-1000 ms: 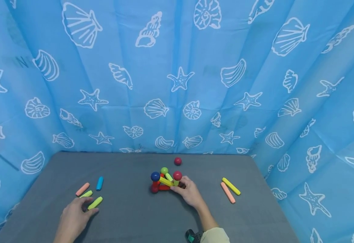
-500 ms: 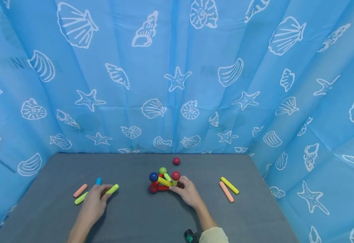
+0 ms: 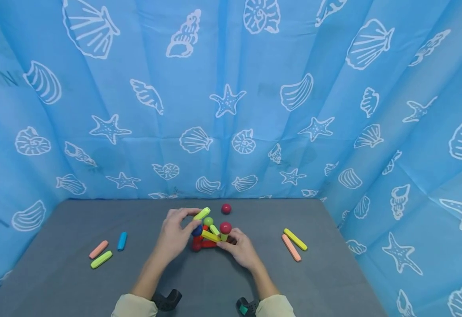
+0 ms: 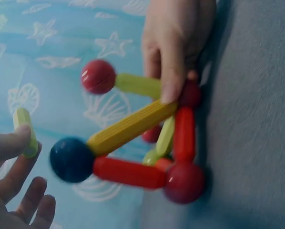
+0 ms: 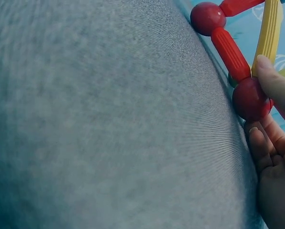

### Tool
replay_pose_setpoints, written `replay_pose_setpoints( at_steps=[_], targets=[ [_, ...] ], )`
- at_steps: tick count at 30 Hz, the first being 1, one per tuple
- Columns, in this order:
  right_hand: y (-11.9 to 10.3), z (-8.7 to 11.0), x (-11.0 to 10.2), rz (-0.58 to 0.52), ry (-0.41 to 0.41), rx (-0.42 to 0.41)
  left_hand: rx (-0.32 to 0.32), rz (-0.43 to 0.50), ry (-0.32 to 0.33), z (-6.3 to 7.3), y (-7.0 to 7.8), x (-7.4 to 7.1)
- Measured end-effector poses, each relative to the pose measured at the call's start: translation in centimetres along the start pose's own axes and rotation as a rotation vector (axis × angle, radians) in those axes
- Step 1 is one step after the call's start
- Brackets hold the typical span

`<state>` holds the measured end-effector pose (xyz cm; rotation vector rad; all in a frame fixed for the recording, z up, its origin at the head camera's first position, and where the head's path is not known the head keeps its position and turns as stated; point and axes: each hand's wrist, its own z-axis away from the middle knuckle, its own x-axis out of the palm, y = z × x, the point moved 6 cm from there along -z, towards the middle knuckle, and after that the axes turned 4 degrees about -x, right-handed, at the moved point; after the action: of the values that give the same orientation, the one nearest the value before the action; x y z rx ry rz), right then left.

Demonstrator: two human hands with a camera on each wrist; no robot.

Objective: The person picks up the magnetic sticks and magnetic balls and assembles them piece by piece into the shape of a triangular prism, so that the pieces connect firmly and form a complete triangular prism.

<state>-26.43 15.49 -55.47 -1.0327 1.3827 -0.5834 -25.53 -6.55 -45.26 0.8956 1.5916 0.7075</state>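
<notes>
My left hand [image 3: 173, 235] pinches a yellow-green magnetic rod [image 3: 202, 213] between thumb and fingers, raised beside the blue ball [image 4: 71, 160]. In the left wrist view this rod [image 4: 26, 132] is apart from the frame of rods and balls. That frame has red rods [image 4: 129, 172], a slanted yellow rod [image 4: 133, 126], a green ball [image 3: 208, 222] and an upright yellow-green rod topped by a red ball [image 3: 225, 227]. My right hand [image 3: 243, 252] grips the frame's near right corner, thumb against the yellow rod's end, fingers by the dark red corner ball [image 5: 252, 99].
A loose red ball [image 3: 226, 208] lies behind the frame. To the left are a salmon rod [image 3: 98, 249], a yellow-green rod [image 3: 101, 259] and a blue rod [image 3: 122, 241]. A yellow rod [image 3: 295, 239] and another salmon rod [image 3: 291, 248] lie right. A blue curtain [image 3: 231, 110] hangs behind the grey table.
My left hand has picked up a yellow-green rod from the left group and carried it right, up to the frame. My right hand stays at the frame's corner.
</notes>
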Motion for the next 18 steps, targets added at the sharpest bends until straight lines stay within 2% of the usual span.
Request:
replay_pose_setpoints(
  at_steps=[3,7,11,18],
  targets=[
    [0.0,0.0,0.0,-0.004,-0.003,0.002,0.013,-0.013,-0.024,0.0,0.4,1.4],
    [0.1,0.0,0.0,-0.005,-0.003,-0.002,0.012,-0.049,-0.044,0.2,0.5,2.5],
    [0.1,0.0,0.0,-0.004,-0.001,-0.009,0.037,-0.105,-0.049,0.5,0.6,2.8],
    [0.2,-0.1,0.1,-0.031,0.014,-0.025,0.139,-0.240,-0.057,0.6,1.0,3.3]
  ],
)
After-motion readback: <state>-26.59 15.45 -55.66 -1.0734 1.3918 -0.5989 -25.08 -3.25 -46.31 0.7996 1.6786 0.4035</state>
